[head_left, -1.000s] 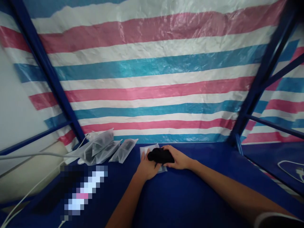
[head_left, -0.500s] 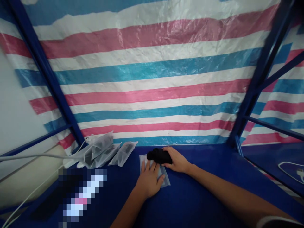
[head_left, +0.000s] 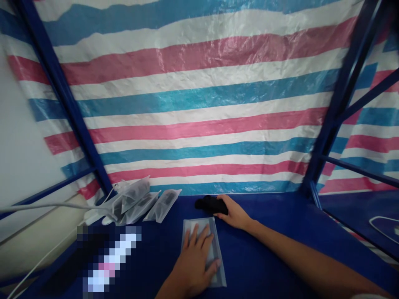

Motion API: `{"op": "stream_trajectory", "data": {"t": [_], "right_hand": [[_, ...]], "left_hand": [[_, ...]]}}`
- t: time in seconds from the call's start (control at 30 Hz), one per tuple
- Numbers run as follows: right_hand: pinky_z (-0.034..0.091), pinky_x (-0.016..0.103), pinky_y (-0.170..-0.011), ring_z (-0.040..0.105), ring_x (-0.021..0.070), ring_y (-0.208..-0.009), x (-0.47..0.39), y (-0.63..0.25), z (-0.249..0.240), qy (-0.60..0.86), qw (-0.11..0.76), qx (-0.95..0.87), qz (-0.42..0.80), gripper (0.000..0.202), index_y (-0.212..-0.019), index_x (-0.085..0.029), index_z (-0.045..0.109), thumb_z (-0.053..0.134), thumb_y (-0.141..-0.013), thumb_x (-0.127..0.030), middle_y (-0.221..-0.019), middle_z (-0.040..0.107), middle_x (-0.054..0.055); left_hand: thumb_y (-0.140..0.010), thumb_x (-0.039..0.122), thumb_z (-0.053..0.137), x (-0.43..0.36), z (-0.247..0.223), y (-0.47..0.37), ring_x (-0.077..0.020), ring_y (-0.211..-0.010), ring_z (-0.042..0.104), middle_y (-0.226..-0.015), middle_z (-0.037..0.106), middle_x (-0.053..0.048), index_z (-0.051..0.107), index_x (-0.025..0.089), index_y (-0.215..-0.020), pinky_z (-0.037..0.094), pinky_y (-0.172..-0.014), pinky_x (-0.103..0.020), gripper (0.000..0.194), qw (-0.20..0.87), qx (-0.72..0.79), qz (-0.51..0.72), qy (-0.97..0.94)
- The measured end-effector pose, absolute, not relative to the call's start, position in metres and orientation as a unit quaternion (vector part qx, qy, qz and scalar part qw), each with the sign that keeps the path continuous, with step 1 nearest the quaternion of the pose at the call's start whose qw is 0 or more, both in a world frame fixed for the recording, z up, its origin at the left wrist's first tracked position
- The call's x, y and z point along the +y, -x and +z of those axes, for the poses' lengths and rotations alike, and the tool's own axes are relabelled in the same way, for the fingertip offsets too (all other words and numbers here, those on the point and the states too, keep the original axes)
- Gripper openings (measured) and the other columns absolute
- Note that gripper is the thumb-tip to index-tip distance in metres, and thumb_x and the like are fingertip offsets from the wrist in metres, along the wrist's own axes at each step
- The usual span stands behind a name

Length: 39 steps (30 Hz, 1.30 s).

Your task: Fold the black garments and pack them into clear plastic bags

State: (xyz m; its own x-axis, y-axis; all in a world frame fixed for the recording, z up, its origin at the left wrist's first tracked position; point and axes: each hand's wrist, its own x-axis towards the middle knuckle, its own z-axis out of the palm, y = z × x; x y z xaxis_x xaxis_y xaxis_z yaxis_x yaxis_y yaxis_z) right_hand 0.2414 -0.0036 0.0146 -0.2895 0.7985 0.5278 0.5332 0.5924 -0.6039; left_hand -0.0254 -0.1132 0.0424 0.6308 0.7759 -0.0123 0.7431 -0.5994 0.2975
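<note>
A translucent plastic bag [head_left: 218,253] lies flat on the blue surface. My left hand [head_left: 195,259] rests on it palm down, with its fingers spread. Beyond the bag, my right hand [head_left: 234,212] is closed round the right end of a soft black item [head_left: 209,205], which is near the back edge of the surface. A gap separates the black item from the bag's top edge.
Several filled translucent bags [head_left: 163,204] are at the back left beside a grey cable [head_left: 50,205]. A pixelated bright object [head_left: 114,257] is at the front left. Blue metal posts [head_left: 327,133] flank a striped sheet [head_left: 199,95] behind the surface [head_left: 268,257].
My left hand and the bag beneath it have moved toward me, away from the black item. My right hand still holds the black item, nearly in the same place.
</note>
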Motion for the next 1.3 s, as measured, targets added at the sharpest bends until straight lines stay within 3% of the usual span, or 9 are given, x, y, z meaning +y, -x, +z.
{"op": "stream_trajectory", "data": {"t": [0.13, 0.27, 0.47, 0.57, 0.77, 0.9, 1.0, 1.1, 1.3], "right_hand": [[0.059, 0.048, -0.093, 0.072, 0.0297, -0.101, -0.006, -0.249, 0.026, 0.489, 0.492, -0.646, 0.319, 0.050, -0.125, -0.024, 0.056, 0.074, -0.091, -0.056, -0.112, 0.073, 0.007], [0.063, 0.049, -0.089, 0.076, 0.0324, -0.108, -0.020, -0.266, 0.033, 0.449, 0.531, -0.493, 0.523, 0.052, -0.133, -0.026, 0.059, 0.061, -0.098, -0.064, -0.121, 0.076, 0.012], [0.063, 0.051, -0.094, 0.076, 0.0329, -0.113, -0.051, -0.285, 0.032, 0.426, 0.551, -0.446, 0.562, 0.050, -0.135, -0.026, 0.063, 0.068, -0.096, -0.055, -0.127, 0.077, 0.012], [0.065, 0.051, -0.091, 0.076, 0.0333, -0.110, -0.052, -0.289, 0.027, 0.415, 0.552, -0.444, 0.571, 0.050, -0.137, -0.026, 0.062, 0.066, -0.097, -0.057, -0.127, 0.076, 0.013], [0.052, 0.061, -0.113, 0.054, 0.0365, -0.144, -0.044, -0.297, 0.009, 0.505, 0.579, -0.549, 0.328, 0.071, -0.154, -0.027, 0.044, 0.065, -0.096, -0.062, -0.158, 0.052, 0.015], [0.035, 0.063, -0.126, 0.042, 0.0376, -0.151, -0.060, -0.284, 0.007, 0.462, 0.487, -0.717, 0.185, 0.085, -0.161, -0.031, 0.039, 0.078, -0.089, -0.054, -0.162, 0.046, 0.014], [0.043, 0.063, -0.118, 0.057, 0.0386, -0.137, -0.063, -0.276, 0.011, 0.450, 0.448, -0.754, 0.168, 0.093, -0.162, -0.033, 0.038, 0.085, -0.083, -0.045, -0.146, 0.061, 0.013], [0.052, 0.057, -0.108, 0.071, 0.0319, -0.111, -0.049, -0.291, 0.013, 0.500, 0.481, -0.698, 0.180, 0.073, -0.157, -0.030, 0.043, 0.071, -0.089, -0.034, -0.118, 0.072, 0.007], [0.061, 0.046, -0.079, 0.074, 0.0267, -0.079, -0.028, -0.377, 0.003, 0.603, 0.479, -0.542, 0.336, 0.073, -0.151, -0.022, 0.047, 0.069, -0.083, -0.032, -0.099, 0.076, 0.006]], "left_hand": [[-0.101, 0.074, 0.040, -0.069, 0.040, 0.029, -0.0470, -0.162, 0.017, -0.173, 0.032, -0.016, 0.058, 0.019, -0.152, 0.015, -0.127, -0.072, 0.077, 0.091, 0.509, 0.080, -0.852], [-0.099, 0.060, 0.055, -0.028, 0.045, 0.016, -0.0483, -0.159, 0.026, -0.164, 0.047, -0.022, 0.061, 0.015, -0.146, 0.018, -0.127, -0.071, 0.066, 0.087, 0.542, 0.130, -0.826], [-0.103, 0.060, 0.052, -0.021, 0.047, -0.050, -0.0347, -0.137, 0.063, -0.147, 0.067, -0.012, 0.059, 0.023, -0.148, 0.049, -0.116, -0.052, 0.058, 0.390, 0.435, 0.346, -0.734], [-0.100, 0.054, 0.063, -0.018, 0.038, -0.067, -0.0338, -0.131, 0.067, -0.141, 0.071, -0.011, 0.064, 0.023, -0.141, 0.054, -0.112, -0.050, 0.051, 0.485, 0.383, 0.402, -0.675], [-0.099, 0.050, 0.065, -0.010, 0.030, -0.055, -0.0317, -0.139, 0.062, -0.149, 0.065, -0.015, 0.059, 0.019, -0.145, 0.050, -0.117, -0.047, 0.056, 0.476, 0.361, 0.484, -0.640], [-0.096, 0.047, 0.067, -0.012, 0.027, -0.050, -0.0302, -0.136, 0.064, -0.146, 0.068, -0.014, 0.061, 0.018, -0.141, 0.050, -0.117, -0.046, 0.054, 0.486, 0.359, 0.490, -0.628], [-0.096, 0.044, 0.066, -0.009, 0.023, -0.048, -0.0297, -0.136, 0.064, -0.145, 0.068, -0.013, 0.061, 0.019, -0.141, 0.050, -0.117, -0.046, 0.052, 0.476, 0.357, 0.489, -0.638], [-0.095, 0.039, 0.064, 0.002, 0.017, -0.039, -0.0291, -0.136, 0.064, -0.145, 0.068, -0.013, 0.062, 0.019, -0.141, 0.048, -0.119, -0.047, 0.050, 0.452, 0.366, 0.488, -0.652], [-0.093, 0.031, 0.058, 0.025, 0.014, -0.004, -0.0287, -0.133, 0.066, -0.140, 0.072, -0.012, 0.068, 0.018, -0.136, 0.045, -0.120, -0.048, 0.046, 0.349, 0.448, 0.448, -0.690]]}}
